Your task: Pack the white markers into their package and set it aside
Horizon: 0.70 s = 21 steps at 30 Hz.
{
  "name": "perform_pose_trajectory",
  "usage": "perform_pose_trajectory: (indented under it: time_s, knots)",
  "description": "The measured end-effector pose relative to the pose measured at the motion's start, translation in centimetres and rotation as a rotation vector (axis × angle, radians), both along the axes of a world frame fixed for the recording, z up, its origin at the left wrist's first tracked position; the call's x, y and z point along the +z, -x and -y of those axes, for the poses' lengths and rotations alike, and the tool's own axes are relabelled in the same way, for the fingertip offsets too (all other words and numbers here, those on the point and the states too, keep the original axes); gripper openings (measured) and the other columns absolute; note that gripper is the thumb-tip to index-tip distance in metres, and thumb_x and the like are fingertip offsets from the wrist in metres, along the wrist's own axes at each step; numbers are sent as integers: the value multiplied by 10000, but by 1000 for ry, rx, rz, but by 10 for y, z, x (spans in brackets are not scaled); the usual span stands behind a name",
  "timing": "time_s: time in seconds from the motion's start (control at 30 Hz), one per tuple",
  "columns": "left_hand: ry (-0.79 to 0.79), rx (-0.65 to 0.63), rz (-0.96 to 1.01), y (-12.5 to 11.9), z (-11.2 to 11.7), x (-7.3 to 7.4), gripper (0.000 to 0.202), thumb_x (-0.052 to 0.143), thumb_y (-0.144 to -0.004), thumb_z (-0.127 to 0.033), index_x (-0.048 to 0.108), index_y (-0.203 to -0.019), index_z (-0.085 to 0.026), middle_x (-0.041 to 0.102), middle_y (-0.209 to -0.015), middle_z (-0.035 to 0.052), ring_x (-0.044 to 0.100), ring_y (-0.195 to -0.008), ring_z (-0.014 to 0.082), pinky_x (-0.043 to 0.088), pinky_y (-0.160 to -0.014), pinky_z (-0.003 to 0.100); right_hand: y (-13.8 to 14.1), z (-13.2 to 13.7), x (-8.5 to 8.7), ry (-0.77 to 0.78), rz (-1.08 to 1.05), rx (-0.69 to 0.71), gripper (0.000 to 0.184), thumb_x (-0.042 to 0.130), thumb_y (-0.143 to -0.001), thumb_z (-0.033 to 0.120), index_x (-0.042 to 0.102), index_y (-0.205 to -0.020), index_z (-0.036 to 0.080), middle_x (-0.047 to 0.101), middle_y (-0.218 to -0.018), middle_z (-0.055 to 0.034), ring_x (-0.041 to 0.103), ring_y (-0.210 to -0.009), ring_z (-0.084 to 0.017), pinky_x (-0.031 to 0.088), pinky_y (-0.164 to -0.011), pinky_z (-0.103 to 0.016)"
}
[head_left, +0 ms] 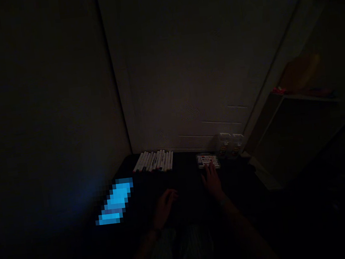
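My right hand [212, 180] reaches forward with fingers stretched out, their tips on the near edge of a clear case of white markers [207, 160] with a red and white label. It does not grip the case. My left hand [166, 201] rests low over the dark table, fingers loosely bent and nothing visible in them; the dim light hides detail. Beyond it lies a row of several white markers [154, 161], side by side and slanted, some with dark or coloured ends.
Two clear plastic cases [230, 143] stand upright against the pale wall [185, 78] at the back right. A glowing blue, pixelated screen [115, 202] lies at the left. Beyond the table's right side is a shelf unit [285, 133] with a yellowish object [301, 72] on top.
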State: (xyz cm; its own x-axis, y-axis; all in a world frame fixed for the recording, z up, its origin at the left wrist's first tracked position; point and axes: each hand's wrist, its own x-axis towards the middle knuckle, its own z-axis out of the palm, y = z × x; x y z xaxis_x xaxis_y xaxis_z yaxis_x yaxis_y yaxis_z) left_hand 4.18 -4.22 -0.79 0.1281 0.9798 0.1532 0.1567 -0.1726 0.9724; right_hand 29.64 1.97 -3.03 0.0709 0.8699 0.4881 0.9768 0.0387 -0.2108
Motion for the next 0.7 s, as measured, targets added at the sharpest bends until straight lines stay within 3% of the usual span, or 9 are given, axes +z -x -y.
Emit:
perform_pose_trajectory:
  time_s: [0.7]
  knots:
    - [8, -8, 18, 0, -2, -4, 350, 428, -784, -469, 589, -897, -179, 644, -815, 43, 601, -757, 168, 464, -718, 288, -6, -19, 1, 18, -24, 30, 570, 393, -827, 379, 305, -1325, 116, 110, -1448, -101, 69, -1328, -243, 188, -1057, -396]
